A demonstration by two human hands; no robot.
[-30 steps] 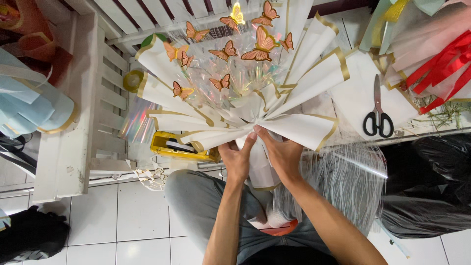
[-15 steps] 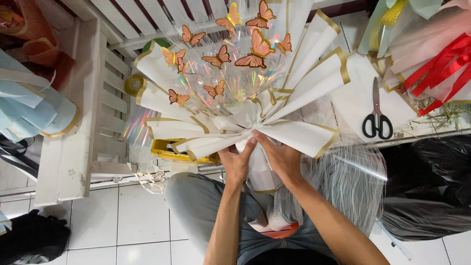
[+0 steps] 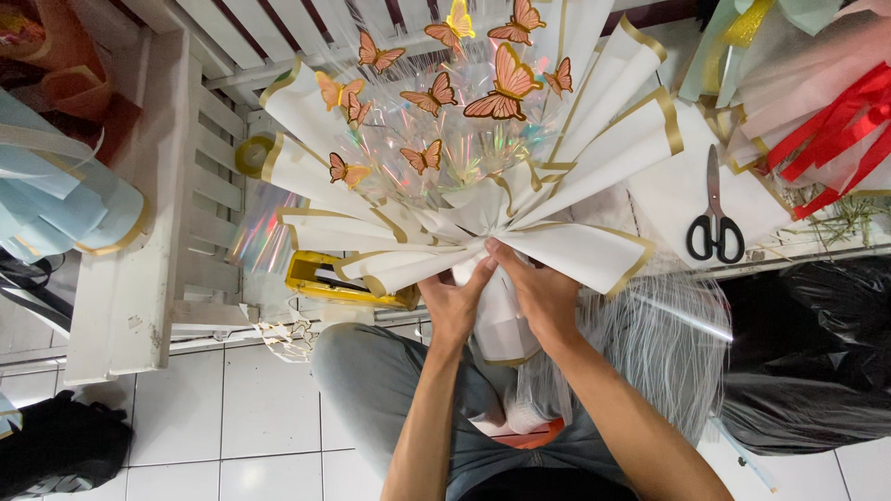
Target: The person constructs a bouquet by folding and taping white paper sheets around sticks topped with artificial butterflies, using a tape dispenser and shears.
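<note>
Two hands, left hand [image 3: 452, 304] and right hand [image 3: 541, 289], pinch closed around the gathered neck of one white gold-edged bouquet wrap [image 3: 483, 199], fanning out above them. Roughly eleven orange paper butterflies [image 3: 506, 85] sit inside. One pair of black scissors [image 3: 714, 218] lies on the table's [image 3: 130, 278] right edge.

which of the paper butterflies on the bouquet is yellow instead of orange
The yellow butterfly at the very top of the bouquet, just left of the top-right orange one. All the others are orange with dark edging.

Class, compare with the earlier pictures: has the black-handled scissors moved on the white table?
No. The black-handled scissors lie at the same spot beside the red ribbons, blades pointing away from the person.
</note>
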